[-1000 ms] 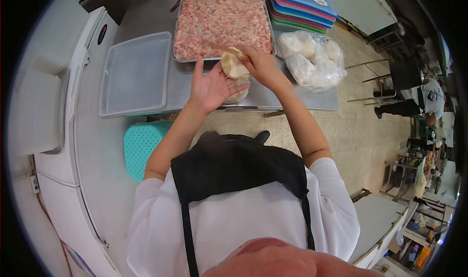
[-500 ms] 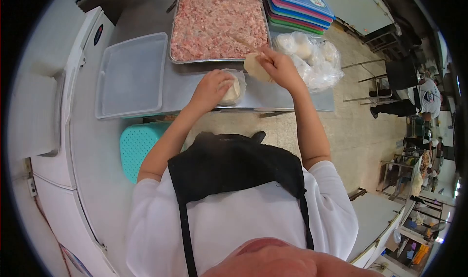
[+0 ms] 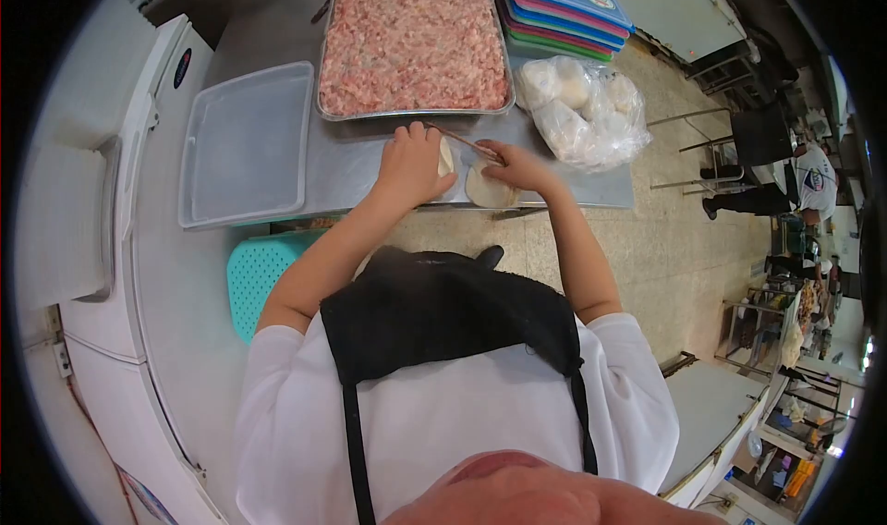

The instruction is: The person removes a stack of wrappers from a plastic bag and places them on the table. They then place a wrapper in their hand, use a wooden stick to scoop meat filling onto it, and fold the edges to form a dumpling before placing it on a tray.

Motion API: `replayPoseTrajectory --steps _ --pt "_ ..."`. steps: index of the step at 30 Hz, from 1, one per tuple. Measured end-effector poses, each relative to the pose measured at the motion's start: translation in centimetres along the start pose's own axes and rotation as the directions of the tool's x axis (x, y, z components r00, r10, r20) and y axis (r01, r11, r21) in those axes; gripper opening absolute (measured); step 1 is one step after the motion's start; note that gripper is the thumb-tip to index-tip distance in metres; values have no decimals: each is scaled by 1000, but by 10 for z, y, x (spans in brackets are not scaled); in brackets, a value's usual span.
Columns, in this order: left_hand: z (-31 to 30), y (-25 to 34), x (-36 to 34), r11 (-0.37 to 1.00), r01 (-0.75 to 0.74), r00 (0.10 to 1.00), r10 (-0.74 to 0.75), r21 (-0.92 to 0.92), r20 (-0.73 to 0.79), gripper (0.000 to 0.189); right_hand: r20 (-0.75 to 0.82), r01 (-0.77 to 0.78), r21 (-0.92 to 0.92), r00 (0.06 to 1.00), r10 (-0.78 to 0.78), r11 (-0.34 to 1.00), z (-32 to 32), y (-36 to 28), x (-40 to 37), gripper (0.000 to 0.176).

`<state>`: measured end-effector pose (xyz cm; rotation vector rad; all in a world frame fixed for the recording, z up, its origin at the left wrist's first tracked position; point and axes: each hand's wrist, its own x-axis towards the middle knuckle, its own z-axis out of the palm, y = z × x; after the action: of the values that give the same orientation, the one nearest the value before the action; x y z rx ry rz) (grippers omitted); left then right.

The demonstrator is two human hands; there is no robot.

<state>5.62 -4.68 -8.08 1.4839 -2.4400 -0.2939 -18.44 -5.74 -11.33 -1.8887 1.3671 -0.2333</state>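
Note:
Pale dough rounds (image 3: 446,159) lie at the front of the metal table, partly covered by my left hand (image 3: 409,166). Its fingers are at their far side and its thumb at the near side, gripping them. My right hand (image 3: 519,168) is closed on the handle end of a thin brown stick-like tool (image 3: 465,140), whose other end points left towards my left fingers. Just below the tool, a separate flat dough round (image 3: 488,189) sits by my right fingertips at the table edge. Behind both hands stands a metal tray of ground meat (image 3: 414,44).
An empty translucent tray (image 3: 248,146) lies on the left, above a turquoise basket (image 3: 263,280). Bagged dough balls (image 3: 587,109) sit to the right, near stacked coloured lids (image 3: 565,12). Another person (image 3: 804,183) is far right.
My left hand has moved right and turned over the dough rounds. My right hand has lowered with the tool, and the single dough round now lies lower, near the table edge.

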Motion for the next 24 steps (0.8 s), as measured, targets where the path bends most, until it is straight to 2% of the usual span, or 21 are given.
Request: replayPoseTrajectory --steps 4,7,10,11,13,14,15,16,19,20,22,24 --pt "3 -1 8 998 15 998 -19 62 58 43 -35 -52 -52 998 50 997 -36 -35 -11 52" --pt "16 -32 9 994 -29 999 27 -103 -21 47 -96 20 58 995 -14 998 -54 -53 -19 47" --pt "16 -65 -6 855 146 974 -212 -498 -79 46 -159 107 60 983 -96 993 -58 -60 -21 44" --pt "19 -76 -12 720 207 953 -302 -663 -30 45 -163 144 93 978 -127 985 -56 -64 -22 44" --pt "28 -98 -25 354 285 890 -443 -891 109 44 -175 224 156 965 -196 962 -48 -78 -18 44" --pt "31 -109 -31 53 234 871 -455 -971 185 42 -215 291 183 944 -250 939 -40 -82 -10 44" --pt "33 -118 -39 -254 160 857 -443 -954 261 40 -257 357 208 918 -301 911 -28 -86 -2 44" --pt "29 -118 -46 -535 70 851 -409 -842 330 38 -299 421 230 888 -349 877 -17 -88 6 44" --pt "3 -109 -59 -738 -25 838 -383 -674 388 33 -233 277 326 950 -208 904 23 -78 31 45" --pt "4 -109 -60 -712 -23 821 -414 -702 393 32 -196 165 178 972 -130 970 31 -74 33 48" --pt "6 -108 -61 -656 -16 785 -476 -755 397 31 -208 107 43 973 -96 993 37 -73 35 51" --pt "3 -105 -62 -655 -34 811 -460 -755 363 29 -250 97 -71 962 -112 993 34 -72 36 55"
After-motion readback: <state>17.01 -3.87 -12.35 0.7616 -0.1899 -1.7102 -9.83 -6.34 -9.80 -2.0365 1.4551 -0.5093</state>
